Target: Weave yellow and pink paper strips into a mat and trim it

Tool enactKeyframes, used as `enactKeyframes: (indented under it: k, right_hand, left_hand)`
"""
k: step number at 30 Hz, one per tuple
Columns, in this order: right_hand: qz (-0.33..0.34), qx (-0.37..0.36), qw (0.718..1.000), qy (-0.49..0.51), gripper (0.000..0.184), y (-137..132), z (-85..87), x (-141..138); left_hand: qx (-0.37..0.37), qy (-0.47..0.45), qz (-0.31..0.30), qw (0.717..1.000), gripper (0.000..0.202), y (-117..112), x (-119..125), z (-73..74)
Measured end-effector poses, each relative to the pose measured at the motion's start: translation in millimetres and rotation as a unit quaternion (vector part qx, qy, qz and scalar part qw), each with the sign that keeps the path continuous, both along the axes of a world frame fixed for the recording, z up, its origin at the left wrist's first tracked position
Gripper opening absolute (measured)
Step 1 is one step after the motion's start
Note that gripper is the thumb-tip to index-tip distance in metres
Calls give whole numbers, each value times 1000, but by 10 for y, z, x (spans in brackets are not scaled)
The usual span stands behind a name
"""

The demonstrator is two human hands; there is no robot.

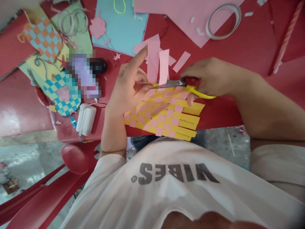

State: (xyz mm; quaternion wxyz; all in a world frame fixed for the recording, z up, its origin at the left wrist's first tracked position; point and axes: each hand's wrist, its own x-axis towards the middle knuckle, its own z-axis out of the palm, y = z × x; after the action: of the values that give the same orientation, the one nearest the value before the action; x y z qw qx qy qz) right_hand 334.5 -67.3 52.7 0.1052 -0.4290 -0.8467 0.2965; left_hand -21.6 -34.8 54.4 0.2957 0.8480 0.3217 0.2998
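Your shirt point(171, 181) fills the bottom of the view, and just above it your left hand point(126, 86) is closed around the near corner of the mat point(162, 111), a yellow and pink paper weave lying flat on the red table point(214, 41). Your right hand point(209, 78) is clenched through the yellow handles of the scissors point(200, 93), with the steel blades reaching across the mat's upper edge toward your left fingers. Two pink strips point(158, 60) stand up from that edge, right by the blades. The mat should be light and floppy, its strips easily shifted, so it looks safest held flat by a woven part rather than by a loose end. Yellow ends stick out unbound along its right side. A cut pink strip point(181, 62) lies just past it. Farther off are a white adapter point(86, 119), a blurred object point(83, 74) too pixelated to name, two finished teal and orange weaves point(63, 92), a blue sheet point(116, 28), a pink sheet point(188, 19) and a tape roll point(223, 21)
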Motion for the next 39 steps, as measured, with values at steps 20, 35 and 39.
enactKeyframes:
  k: [20,35,39]
  right_hand:
    - [32,41,999,-1,20,28,-105,68]
    - [28,30,999,10,13,26,-70,47]
    - [29,25,999,20,14,22,-62,47]
  left_hand:
    - [24,19,-9,999,84,21,-28,24]
    - [-18,24,-9,999,91,-68,-3,129]
    - [-23,47,0,999,87,-89,-1,159]
